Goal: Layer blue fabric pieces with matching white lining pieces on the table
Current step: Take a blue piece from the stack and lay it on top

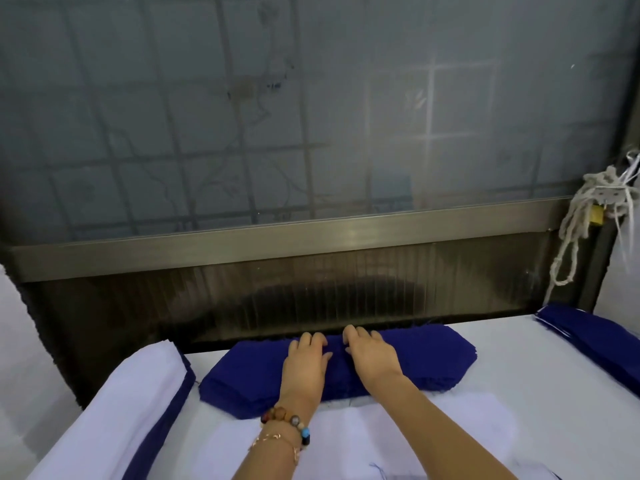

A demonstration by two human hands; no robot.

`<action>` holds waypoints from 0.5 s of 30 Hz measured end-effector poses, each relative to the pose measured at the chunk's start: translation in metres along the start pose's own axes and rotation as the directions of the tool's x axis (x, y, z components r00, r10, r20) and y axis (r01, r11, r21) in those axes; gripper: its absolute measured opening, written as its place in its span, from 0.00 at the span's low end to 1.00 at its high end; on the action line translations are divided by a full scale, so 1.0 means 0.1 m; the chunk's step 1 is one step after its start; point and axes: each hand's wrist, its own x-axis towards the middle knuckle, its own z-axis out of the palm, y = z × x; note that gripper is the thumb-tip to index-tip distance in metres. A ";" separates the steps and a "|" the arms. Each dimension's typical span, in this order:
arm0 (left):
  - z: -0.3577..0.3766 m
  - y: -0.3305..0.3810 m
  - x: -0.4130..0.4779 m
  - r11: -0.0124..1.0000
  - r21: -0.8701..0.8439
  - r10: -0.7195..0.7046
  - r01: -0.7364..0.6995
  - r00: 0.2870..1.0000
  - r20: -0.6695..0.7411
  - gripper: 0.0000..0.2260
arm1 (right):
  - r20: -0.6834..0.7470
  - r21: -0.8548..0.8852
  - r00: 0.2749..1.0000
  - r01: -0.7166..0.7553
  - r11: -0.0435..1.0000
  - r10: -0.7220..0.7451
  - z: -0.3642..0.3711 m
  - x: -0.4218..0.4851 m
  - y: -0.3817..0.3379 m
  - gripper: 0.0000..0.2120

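Hands lie side by side on a thick stack of dark blue cut fabric pieces (415,362) at the far edge of the white-covered tabletop (554,393), probably to square it or free the top ply. The left hand (306,363) rests flat, fingers together, tips at the stack's far edge. The right hand (372,355) lies palm down, fingers slightly curled; no pinch shows. A layered pile of white lining over blue (138,393) sits at the left edge.

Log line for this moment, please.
left hand flat on blue stack | right hand flat beside it | nothing gripped | white lining pile to left, blue beneath
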 end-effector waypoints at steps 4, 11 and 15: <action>-0.03 0.03 0.03 1.000 0.010 -0.005 0.005 1.000 0.007 0.06 | -0.024 -0.005 1.000 0.005 1.000 -0.005 -0.01 0.00 0.02 0.08; 0.02 0.07 -0.02 0.975 0.204 0.088 -0.083 0.996 -0.014 0.11 | -0.157 -0.124 0.980 0.105 0.987 -0.124 0.01 -0.09 0.03 0.15; -0.02 0.03 -0.02 0.952 0.260 0.169 -0.163 0.986 0.003 0.13 | -0.140 -0.217 0.968 0.175 0.960 -0.208 0.00 -0.08 0.06 0.15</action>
